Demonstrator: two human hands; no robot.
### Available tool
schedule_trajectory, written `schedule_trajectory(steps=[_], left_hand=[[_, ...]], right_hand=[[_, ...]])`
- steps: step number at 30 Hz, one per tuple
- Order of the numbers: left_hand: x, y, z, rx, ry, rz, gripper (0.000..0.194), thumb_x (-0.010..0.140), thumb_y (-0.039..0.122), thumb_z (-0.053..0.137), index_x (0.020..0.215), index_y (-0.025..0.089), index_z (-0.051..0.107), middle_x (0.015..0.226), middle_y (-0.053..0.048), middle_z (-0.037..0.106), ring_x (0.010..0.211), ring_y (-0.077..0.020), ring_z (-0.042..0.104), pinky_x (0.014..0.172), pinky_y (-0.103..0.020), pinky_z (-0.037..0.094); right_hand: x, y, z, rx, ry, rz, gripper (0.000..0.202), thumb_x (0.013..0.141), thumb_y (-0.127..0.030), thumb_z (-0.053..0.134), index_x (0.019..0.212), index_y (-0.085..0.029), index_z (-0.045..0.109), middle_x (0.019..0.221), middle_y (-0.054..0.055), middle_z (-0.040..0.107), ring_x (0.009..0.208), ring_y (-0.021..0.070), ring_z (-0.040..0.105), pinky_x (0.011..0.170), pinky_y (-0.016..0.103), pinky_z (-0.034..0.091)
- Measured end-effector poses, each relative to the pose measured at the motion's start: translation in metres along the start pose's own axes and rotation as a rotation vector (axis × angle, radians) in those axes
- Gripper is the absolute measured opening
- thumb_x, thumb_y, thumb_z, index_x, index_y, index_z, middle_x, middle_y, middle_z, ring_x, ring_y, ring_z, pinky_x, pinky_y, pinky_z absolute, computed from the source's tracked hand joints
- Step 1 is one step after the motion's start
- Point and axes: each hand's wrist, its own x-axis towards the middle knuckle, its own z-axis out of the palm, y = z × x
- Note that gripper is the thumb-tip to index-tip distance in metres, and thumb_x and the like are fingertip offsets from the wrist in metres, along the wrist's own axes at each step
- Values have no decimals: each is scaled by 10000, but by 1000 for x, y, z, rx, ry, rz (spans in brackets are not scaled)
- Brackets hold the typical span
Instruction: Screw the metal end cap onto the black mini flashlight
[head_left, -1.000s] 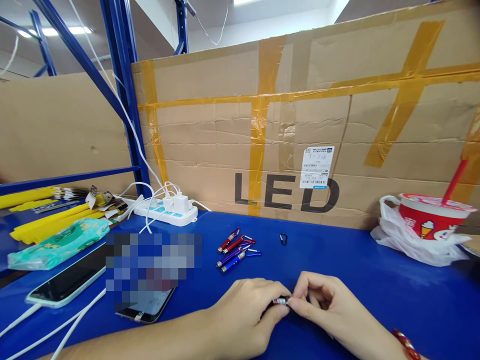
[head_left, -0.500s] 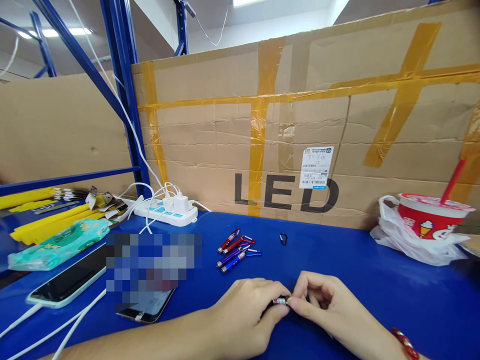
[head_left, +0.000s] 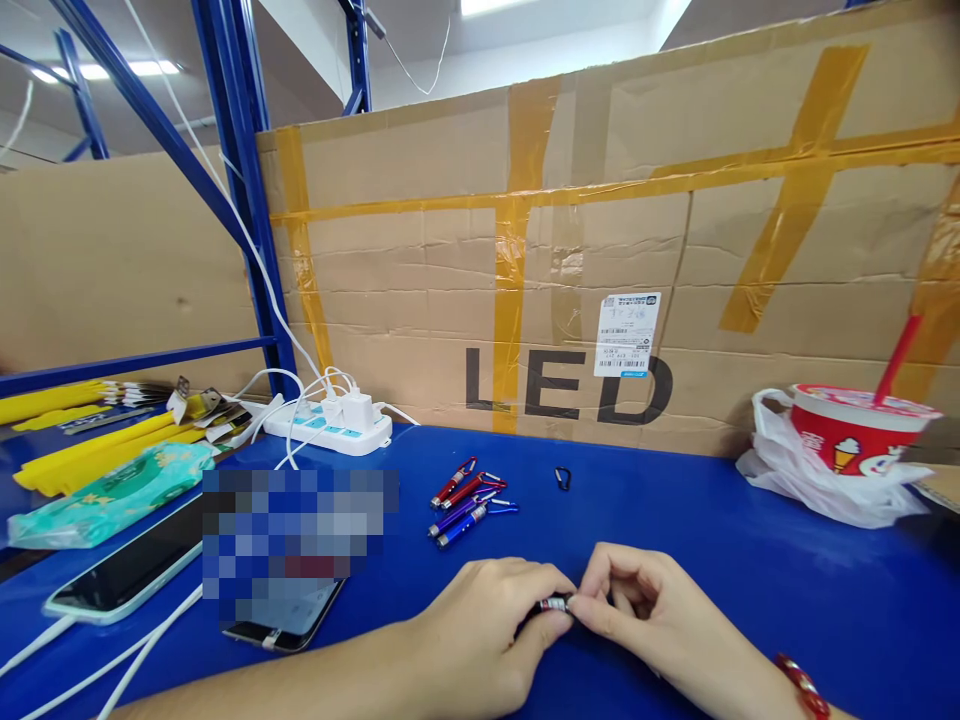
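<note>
Between the fingers of my left hand (head_left: 517, 625) is a small black keychain flashlight (head_left: 553, 604) with a white and red label. Most of its body is hidden inside that grip. My right hand (head_left: 637, 605) pinches the tip at its right end, thumb against forefinger, and the fingertips of both hands almost meet. Whatever tiny part sits in the right pinch is too small to make out. Beyond the hands lies a loose black carabiner (head_left: 562, 478). To its left, red flashlights (head_left: 471, 492), a purple flashlight (head_left: 459, 514) and a blue flashlight (head_left: 463, 526) lie side by side, carabiners attached.
Left of the hands are a phone (head_left: 292, 615), partly blurred out, and another phone (head_left: 127, 570) on a white cable. A power strip (head_left: 360, 438) and a green tissue pack (head_left: 112, 495) lie behind. A red cup (head_left: 855, 430) stands at right before a cardboard wall (head_left: 420, 300).
Both hands keep the same hold on the black flashlight. The whole view has shifted slightly, so everything appears a little further left.
</note>
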Motion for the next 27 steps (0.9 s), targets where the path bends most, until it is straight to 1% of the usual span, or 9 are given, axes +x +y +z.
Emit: schedule_trajectory(steps=[6, 10, 14, 19, 27], left_hand=[[2, -1, -1, -21, -14, 3, 169, 894, 159, 398, 951, 189, 554, 896, -14, 628, 819, -132, 583, 739, -186, 424], [1, -1, 0, -7, -5, -1, 165, 889, 161, 406, 947, 187, 558, 874, -16, 629, 790, -135, 583, 713, -189, 425], [0, 1, 1, -13, -2, -3, 168, 886, 157, 410, 948, 185, 563, 882, -19, 633, 794, -136, 585, 719, -190, 425], [1, 0, 1, -45, -14, -13, 181, 893, 154, 400, 974, 183, 559, 926, -23, 632, 850, -137, 584, 763, -190, 424], [1, -2, 3, -48, -5, -41, 171, 903, 185, 387, 950, 196, 551, 910, -14, 631, 850, -142, 590, 759, -208, 431]], right_hand=[[0, 0, 0, -5, 4, -10, 331, 682, -469, 641, 602, -160, 553, 558, -32, 507, 482, 76, 319, 457, 203, 262], [0, 1, 0, -18, 6, -12, 343, 676, -488, 643, 612, -163, 555, 558, -33, 507, 483, 78, 327, 456, 200, 269], [-1, 1, 0, -48, 16, -16, 332, 695, -482, 622, 620, -166, 554, 557, -37, 490, 473, 73, 321, 447, 197, 259], [0, 0, -1, -68, 17, -38, 278, 725, -441, 598, 658, -173, 576, 561, -42, 477, 458, 67, 310, 438, 193, 256], [-3, -4, 0, -81, 23, -21, 292, 733, -461, 571, 665, -177, 560, 551, -46, 444, 442, 62, 283, 422, 192, 237]])
